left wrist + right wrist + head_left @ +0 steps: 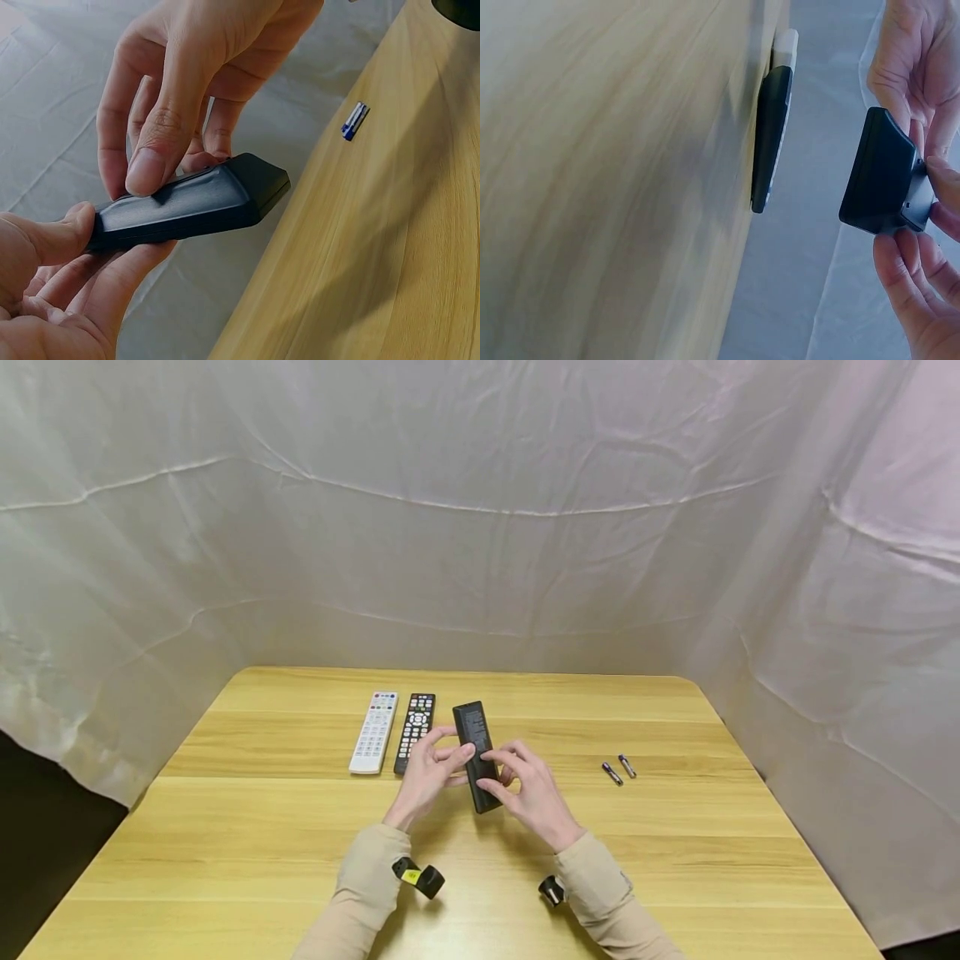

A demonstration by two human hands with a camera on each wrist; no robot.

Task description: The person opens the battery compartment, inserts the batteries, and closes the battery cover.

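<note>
1. Left hand (426, 777): fully closed up on the black remote (472, 724), thumb across its back, fingers beneath. Takes the left long edge, about mid-length.
2. Right hand (531, 787): part-closed, thumb and bent fingers set against the back and right edge, lower down than the left thumb. A light pinch, by the look of it; how firm, cannot tell.
3. Step in hand, as I judge it: working at the back. Best done with the left hold steady, the right thumb pressing flat and pushing along the length, no prying sideways. Catch or seam not readable under the fingers.
4. Remote lies between the hands, back up, raised off the table (285, 852), far end leaning left. Both ends project beyond the grip.
5. Just left of the grip: remote with white buttons (417, 719), partly behind the left hand; beside it, the white remote (372, 737). Both lie buttons up.
6. Well to the right: two batteries (612, 774), near each other, apart from either hand.
</note>
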